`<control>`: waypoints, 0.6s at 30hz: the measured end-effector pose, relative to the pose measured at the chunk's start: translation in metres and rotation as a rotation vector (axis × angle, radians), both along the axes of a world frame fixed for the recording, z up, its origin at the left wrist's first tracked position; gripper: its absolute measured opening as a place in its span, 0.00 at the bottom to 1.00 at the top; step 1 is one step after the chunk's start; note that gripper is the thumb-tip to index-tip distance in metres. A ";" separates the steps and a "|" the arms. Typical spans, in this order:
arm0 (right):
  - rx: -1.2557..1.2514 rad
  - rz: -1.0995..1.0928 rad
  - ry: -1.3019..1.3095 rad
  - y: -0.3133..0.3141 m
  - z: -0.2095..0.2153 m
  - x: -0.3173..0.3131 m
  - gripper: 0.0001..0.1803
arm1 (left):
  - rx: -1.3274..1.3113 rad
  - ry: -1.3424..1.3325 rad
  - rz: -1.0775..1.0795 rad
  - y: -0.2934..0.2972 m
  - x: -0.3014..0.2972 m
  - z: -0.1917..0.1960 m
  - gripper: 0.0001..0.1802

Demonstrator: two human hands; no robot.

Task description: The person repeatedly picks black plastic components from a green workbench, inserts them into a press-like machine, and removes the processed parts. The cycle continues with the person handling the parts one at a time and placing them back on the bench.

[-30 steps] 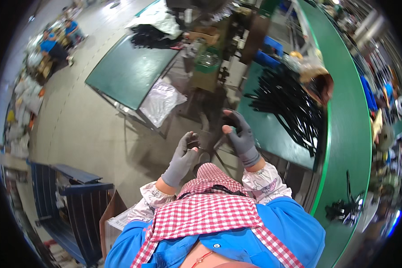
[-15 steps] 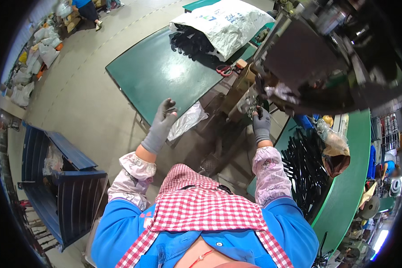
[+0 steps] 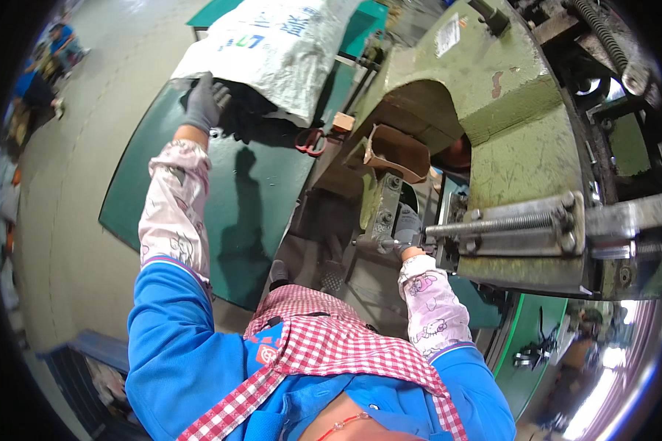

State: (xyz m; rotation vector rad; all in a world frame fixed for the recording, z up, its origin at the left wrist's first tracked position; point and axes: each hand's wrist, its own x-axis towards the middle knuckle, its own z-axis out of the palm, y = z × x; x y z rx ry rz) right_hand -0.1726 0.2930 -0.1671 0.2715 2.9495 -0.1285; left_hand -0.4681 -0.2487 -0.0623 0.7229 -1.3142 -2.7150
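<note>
Two gloved hands, well apart. Left hand (image 3: 204, 101) reaches to the far edge of the green table (image 3: 191, 198), grip curled into the pile of black parts (image 3: 250, 110) spilling from the mouth of the white woven sack (image 3: 272, 44); whether it has closed on a part, cannot tell. Sack lies across the table's far edge, overhanging it. Table's middle and near-left corner are bare green, open room there; red-handled scissors (image 3: 311, 141) lie at its right edge, near the sack. Right hand (image 3: 407, 226) sits tight against the green press machine (image 3: 507, 132), fingers closed on a small metal piece (image 3: 381, 244) at the tooling, with the threaded rod (image 3: 493, 224) just beside. Little room on that side, machine body crowds close. Grey floor (image 3: 66, 220) runs along the table's left edge.
</note>
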 end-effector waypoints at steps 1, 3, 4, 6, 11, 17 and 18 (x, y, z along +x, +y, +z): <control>-0.001 -0.011 0.023 0.001 -0.004 0.001 0.19 | 0.012 -0.040 0.022 -0.004 -0.025 -0.005 0.32; -0.016 -0.043 0.069 0.005 -0.013 0.005 0.19 | 0.033 -0.101 0.064 0.016 -0.051 0.004 0.30; -0.026 -0.037 0.095 0.002 -0.012 0.001 0.19 | 0.157 -0.013 0.039 0.004 -0.068 -0.010 0.25; -0.044 -0.019 0.124 0.000 -0.010 -0.011 0.19 | 0.326 0.143 0.128 -0.015 -0.098 -0.038 0.21; -0.086 -0.102 0.139 -0.027 0.027 -0.012 0.15 | -0.771 0.484 -0.165 0.031 -0.048 0.034 0.09; -0.203 -0.105 0.219 -0.023 0.031 -0.002 0.14 | -0.068 0.736 -0.409 0.026 -0.002 0.100 0.23; -0.212 -0.107 0.220 -0.021 0.028 0.002 0.14 | -0.183 0.794 -0.450 0.016 -0.023 0.100 0.23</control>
